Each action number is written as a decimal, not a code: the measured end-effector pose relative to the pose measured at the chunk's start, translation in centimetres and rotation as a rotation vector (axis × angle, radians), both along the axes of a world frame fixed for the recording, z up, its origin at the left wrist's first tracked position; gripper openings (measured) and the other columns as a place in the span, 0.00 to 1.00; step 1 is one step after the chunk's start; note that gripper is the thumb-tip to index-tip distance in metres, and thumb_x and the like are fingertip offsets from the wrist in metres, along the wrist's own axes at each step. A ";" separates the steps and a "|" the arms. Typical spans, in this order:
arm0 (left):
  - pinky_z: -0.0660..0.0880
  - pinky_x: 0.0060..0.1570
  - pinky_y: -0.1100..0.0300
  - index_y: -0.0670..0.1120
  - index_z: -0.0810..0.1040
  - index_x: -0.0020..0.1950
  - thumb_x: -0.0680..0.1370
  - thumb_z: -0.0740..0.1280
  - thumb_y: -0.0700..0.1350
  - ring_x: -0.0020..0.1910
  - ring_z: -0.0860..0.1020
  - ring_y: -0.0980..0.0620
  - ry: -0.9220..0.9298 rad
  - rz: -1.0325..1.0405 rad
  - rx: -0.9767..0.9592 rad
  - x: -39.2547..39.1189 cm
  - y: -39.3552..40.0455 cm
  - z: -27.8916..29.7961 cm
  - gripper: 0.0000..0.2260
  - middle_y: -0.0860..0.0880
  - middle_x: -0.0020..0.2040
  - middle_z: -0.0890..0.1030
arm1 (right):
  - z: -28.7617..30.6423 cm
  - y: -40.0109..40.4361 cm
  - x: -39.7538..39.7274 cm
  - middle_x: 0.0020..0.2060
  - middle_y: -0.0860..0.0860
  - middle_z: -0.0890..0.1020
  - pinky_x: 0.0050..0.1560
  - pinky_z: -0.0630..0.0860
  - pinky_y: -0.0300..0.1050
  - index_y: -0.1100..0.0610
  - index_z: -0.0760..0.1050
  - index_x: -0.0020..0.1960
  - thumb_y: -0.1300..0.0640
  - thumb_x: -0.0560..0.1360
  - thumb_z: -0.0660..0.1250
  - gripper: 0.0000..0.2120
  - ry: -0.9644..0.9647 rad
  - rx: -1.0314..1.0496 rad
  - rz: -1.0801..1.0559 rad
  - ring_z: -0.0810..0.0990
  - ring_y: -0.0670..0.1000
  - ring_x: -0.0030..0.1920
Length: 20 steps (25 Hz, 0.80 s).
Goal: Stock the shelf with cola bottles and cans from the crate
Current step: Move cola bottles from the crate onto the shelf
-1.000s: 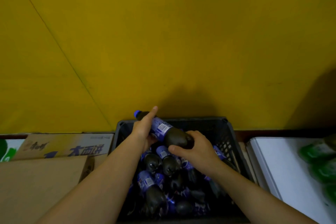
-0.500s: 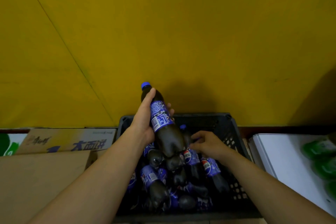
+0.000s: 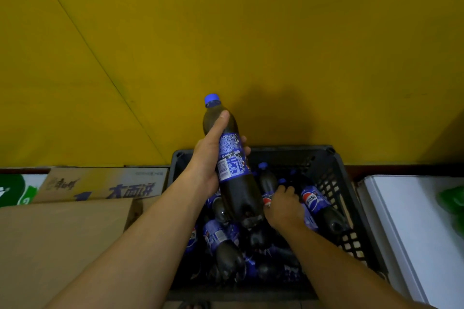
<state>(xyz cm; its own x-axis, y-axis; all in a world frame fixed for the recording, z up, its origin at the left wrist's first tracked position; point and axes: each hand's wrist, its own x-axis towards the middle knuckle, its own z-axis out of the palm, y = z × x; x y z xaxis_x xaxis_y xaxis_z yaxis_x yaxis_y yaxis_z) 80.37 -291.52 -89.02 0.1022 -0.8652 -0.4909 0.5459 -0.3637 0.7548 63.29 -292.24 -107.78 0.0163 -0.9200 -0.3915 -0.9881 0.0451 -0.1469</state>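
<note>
The left hand [image 3: 209, 158] grips one cola bottle [image 3: 232, 165] above the crate [image 3: 334, 183]; the right hand [image 3: 285, 206] reaches among the bottles inside, grasp unclear. A one-handed hold could slip, dropping the bottle onto the pile.

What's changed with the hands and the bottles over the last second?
The left hand has lifted the cola bottle out of the black crate, turning it cap-up. The right hand let go of that bottle and reached down onto another bottle among those in the crate. The crate, the cardboard boxes and the white box stayed put.
</note>
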 end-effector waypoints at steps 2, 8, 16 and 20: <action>0.80 0.38 0.54 0.41 0.73 0.70 0.64 0.74 0.62 0.34 0.82 0.47 -0.007 0.002 0.006 -0.2 0.3 -0.2 0.40 0.45 0.39 0.83 | -0.4 0.2 0.4 0.67 0.58 0.68 0.60 0.74 0.52 0.59 0.61 0.70 0.42 0.75 0.69 0.33 0.005 -0.020 -0.043 0.70 0.59 0.66; 0.81 0.34 0.55 0.42 0.70 0.71 0.65 0.76 0.60 0.34 0.82 0.46 -0.006 0.085 0.006 0.5 0.7 -0.7 0.40 0.43 0.39 0.82 | -0.4 1.0 1.3 0.65 0.60 0.74 0.62 0.73 0.57 0.56 0.56 0.75 0.50 0.75 0.72 0.36 -0.314 -0.038 -0.172 0.73 0.64 0.65; 0.79 0.33 0.55 0.42 0.75 0.58 0.69 0.72 0.66 0.32 0.82 0.47 -0.074 0.064 -0.050 -1.5 0.1 1.2 0.31 0.43 0.40 0.82 | 11.0 -0.6 -4.3 0.58 0.57 0.82 0.56 0.78 0.54 0.59 0.74 0.68 0.51 0.79 0.69 0.21 -1.386 -0.049 -0.652 0.81 0.58 0.55; 0.79 0.31 0.56 0.43 0.75 0.52 0.75 0.67 0.66 0.31 0.81 0.48 0.014 -0.083 -0.114 -8.0 0.0 5.6 0.26 0.45 0.38 0.81 | 20.7 2.2 -12.7 0.43 0.60 0.83 0.43 0.79 0.50 0.62 0.81 0.54 0.45 0.77 0.68 0.20 -1.664 0.061 -0.759 0.82 0.57 0.39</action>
<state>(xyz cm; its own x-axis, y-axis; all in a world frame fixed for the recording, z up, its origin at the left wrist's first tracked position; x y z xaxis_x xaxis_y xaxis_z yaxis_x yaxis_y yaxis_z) 72.35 -291.50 -83.39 0.0222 -0.9206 -0.3898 0.5282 -0.3202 0.7864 50.54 -290.07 -87.07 0.0130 -0.9001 -0.4355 0.4001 0.4038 -0.8227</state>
